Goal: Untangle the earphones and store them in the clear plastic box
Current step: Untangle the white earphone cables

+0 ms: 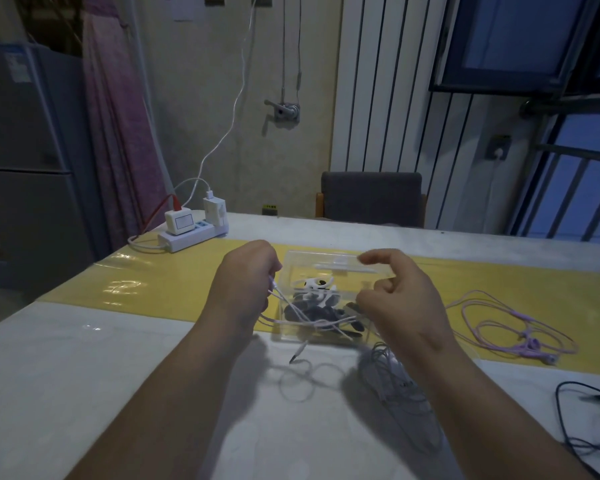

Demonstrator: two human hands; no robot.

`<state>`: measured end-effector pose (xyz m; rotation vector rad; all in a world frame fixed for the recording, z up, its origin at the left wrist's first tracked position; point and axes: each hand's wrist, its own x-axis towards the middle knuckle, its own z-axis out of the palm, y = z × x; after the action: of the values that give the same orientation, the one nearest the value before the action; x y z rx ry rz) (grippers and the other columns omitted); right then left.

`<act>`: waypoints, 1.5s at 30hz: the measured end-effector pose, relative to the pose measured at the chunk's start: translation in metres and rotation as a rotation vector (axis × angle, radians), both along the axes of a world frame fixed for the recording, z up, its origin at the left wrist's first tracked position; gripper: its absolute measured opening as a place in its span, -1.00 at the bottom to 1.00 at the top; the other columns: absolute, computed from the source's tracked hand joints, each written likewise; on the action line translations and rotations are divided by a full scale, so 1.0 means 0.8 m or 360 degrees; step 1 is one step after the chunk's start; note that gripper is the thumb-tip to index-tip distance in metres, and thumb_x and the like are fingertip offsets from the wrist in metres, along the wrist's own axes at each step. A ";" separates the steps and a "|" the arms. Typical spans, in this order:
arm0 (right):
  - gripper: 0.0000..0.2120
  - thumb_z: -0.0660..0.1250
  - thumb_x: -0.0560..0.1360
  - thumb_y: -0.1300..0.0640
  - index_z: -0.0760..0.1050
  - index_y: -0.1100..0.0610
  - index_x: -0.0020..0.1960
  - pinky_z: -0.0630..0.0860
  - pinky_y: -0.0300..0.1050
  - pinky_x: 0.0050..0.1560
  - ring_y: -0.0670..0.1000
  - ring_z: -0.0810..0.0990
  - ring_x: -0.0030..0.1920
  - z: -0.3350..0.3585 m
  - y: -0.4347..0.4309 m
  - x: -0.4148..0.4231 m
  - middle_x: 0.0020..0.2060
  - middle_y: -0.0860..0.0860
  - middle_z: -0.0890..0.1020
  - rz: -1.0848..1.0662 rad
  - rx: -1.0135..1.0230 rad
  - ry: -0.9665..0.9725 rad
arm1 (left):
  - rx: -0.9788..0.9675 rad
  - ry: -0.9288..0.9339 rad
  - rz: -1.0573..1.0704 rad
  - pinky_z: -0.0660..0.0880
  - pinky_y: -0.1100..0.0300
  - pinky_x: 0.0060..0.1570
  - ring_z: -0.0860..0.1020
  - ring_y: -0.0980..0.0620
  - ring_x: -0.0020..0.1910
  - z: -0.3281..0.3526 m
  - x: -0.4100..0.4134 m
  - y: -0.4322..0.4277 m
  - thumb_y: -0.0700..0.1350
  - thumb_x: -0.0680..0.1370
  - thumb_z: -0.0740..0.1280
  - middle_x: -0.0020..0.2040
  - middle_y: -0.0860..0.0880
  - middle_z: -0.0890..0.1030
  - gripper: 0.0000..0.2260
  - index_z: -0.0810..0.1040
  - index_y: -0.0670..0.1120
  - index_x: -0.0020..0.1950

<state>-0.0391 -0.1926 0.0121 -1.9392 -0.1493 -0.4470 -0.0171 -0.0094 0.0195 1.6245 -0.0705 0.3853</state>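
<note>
Pale pink, thin-corded earphones [309, 322] lie nearest as slack loops on the white-clothed worktop [118, 375], with the jack plug dangling just above them. From there they rise to a taut span running left to right between both hands. The left hand [246, 282] holds one end in a curled grip. The right hand [399, 303], equally near, pinches the other end with its forefinger lifted, and the clear plastic box [321, 254], holding dark and white pieces, sits just behind the span, so the cord likely goes forward over its near wall.

On the table [118, 358], box [302, 263] in the middle, power strip [191, 235] behind-left, loose earphones [530, 345] right, chair [371, 197] beyond
</note>
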 end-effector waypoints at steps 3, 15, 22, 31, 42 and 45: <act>-0.60 0.31 0.32 0.37 0.56 -0.01 0.06 0.25 -0.23 -0.46 -0.14 0.27 -0.59 0.005 0.006 -0.007 -0.65 -0.15 0.33 0.0239 -0.0073 0.0098 | -0.0017 -0.0070 -0.0041 0.05 0.14 -0.42 0.12 -0.04 -0.44 0.000 -0.001 -0.002 -0.21 0.23 0.14 -0.53 0.04 0.24 -0.82 0.28 -0.02 -0.56; -0.90 0.42 0.44 -0.02 0.67 -0.02 -0.17 0.34 -0.13 -0.29 -0.12 0.38 -0.42 -0.010 0.019 -0.009 -0.48 -0.10 0.47 0.0749 -0.0568 0.0276 | -0.0337 -0.0140 -0.0153 0.10 0.24 -0.39 0.14 -0.02 -0.45 0.000 -0.001 -0.005 -0.16 0.23 0.13 -0.52 0.03 0.24 -0.83 0.31 0.03 -0.58; -0.83 0.42 0.49 0.11 0.64 0.08 -0.27 0.37 -0.29 -0.33 -0.14 0.47 -0.44 -0.008 0.016 -0.002 -0.46 -0.09 0.57 0.0404 0.0115 0.0118 | -0.0574 -0.0052 0.0060 0.11 0.28 -0.54 0.13 0.05 -0.49 0.000 0.004 0.004 -0.16 0.24 0.17 -0.52 0.05 0.20 -0.82 0.23 0.00 -0.54; -0.58 0.30 0.55 -0.07 0.46 0.20 -0.34 0.36 -0.09 -0.31 0.00 0.50 -0.42 -0.001 0.004 0.003 -0.51 -0.04 0.51 0.0175 -0.0089 0.0037 | -0.0542 -0.0117 0.0120 0.10 0.25 -0.50 0.14 0.06 -0.50 0.003 0.005 0.011 -0.22 0.28 0.16 -0.55 0.08 0.22 -0.79 0.35 0.00 -0.55; -0.79 0.48 0.39 -0.05 0.59 0.10 -0.20 0.40 -0.07 -0.28 -0.07 0.46 -0.37 0.005 -0.013 0.002 -0.38 -0.02 0.57 0.0362 -0.0715 0.0193 | -0.0423 -0.0212 0.0470 0.28 0.09 -0.34 0.34 0.00 -0.37 0.000 0.008 0.017 -0.36 0.39 0.29 -0.29 0.02 0.51 -0.76 0.58 -0.01 -0.24; -0.83 0.41 0.46 -0.05 0.59 -0.01 -0.27 0.49 -0.02 -0.23 -0.04 0.51 -0.34 0.007 -0.012 0.004 -0.40 -0.06 0.59 0.0190 -0.0863 0.0110 | -0.0407 -0.0241 0.0589 0.35 0.10 -0.33 0.39 -0.02 -0.36 0.000 0.008 0.018 -0.34 0.42 0.33 -0.24 0.02 0.56 -0.78 0.58 -0.01 -0.21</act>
<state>-0.0362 -0.2023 0.0175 -2.4563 -0.3694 -0.2746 -0.0109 0.0050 0.0197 1.3510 0.1626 0.7705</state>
